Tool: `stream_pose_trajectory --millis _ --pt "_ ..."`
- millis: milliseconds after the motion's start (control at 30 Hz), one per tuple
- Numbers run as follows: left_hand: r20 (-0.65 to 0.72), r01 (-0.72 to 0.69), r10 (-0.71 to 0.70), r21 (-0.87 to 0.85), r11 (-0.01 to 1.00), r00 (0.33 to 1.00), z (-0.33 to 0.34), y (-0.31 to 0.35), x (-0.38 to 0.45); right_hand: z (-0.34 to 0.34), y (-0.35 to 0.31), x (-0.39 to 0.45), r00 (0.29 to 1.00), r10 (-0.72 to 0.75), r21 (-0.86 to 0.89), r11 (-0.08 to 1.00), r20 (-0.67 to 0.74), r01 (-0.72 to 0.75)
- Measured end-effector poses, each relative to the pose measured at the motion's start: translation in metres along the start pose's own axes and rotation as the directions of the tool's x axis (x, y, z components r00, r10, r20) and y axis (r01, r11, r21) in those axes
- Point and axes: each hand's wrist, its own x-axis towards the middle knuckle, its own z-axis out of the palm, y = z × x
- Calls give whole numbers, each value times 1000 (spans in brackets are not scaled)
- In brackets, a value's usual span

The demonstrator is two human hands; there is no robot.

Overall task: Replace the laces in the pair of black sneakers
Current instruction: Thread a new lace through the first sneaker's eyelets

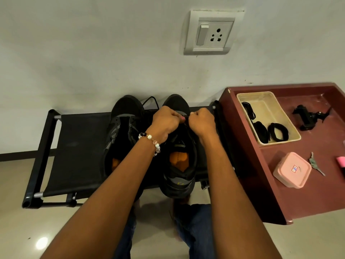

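Both my hands, left and right, pinch lace over the right black mesh sneaker at the fabric rack's right edge, steadying eyelets.

Bare black fabric of the shoe rack lies open left of the two sneakers. Right, the maroon desk wall stands just beside them; the wall closes the far side.

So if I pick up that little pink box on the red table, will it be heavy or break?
The pink box looks like thin plastic with a snap-on lid, so it is probably light and unlikely to shatter. Its flat shape and rounded corners suggest it would slide rather than roll on the red table. Whether anything is inside cannot be seen.
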Motion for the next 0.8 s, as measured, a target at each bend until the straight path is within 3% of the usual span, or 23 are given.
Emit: stream_pose_trajectory --millis 100,233,300,400,467,533,667,700,800 --pt "-103 -25 12 -129 991 995 -4 -3 -5 -4 4 1 995 104 263 960 -13 -96" --pt "-199 -143 117 -122 982 973 -13 -2 -12 -27 0 -9 989 148 659 745 -19 -99" --pt "-223 -189 159 -119 975 962 -19 0 -13 -47 -4 -14 989 128 833 553 -68 -15" --pt "-227 -257 199 -263 930 953 -26 5 -13 -67 -5 -18 990 29 982 133 -137 133" --pt "-193 -272 215 -350 896 957 -28 7 -13 -68 -6 -18 989 -6 989 26 -148 148" --pt "-154 -263 221 -371 891 963 -28 8 -14 -62 -4 -17 989 9 985 94 -146 145" --pt "-132 -231 190 -479 847 973 -25 8 -18 -47 0 -14 981 -33 820 544 -193 179" --pt "-128 -219 178 -513 830 976 -25 7 -18 -44 -1 -15 983 -65 773 610 -173 177" --pt "-130 -177 122 -619 765 984 -24 8 -17 -37 -9 -20 987 -149 748 649 -51 137"
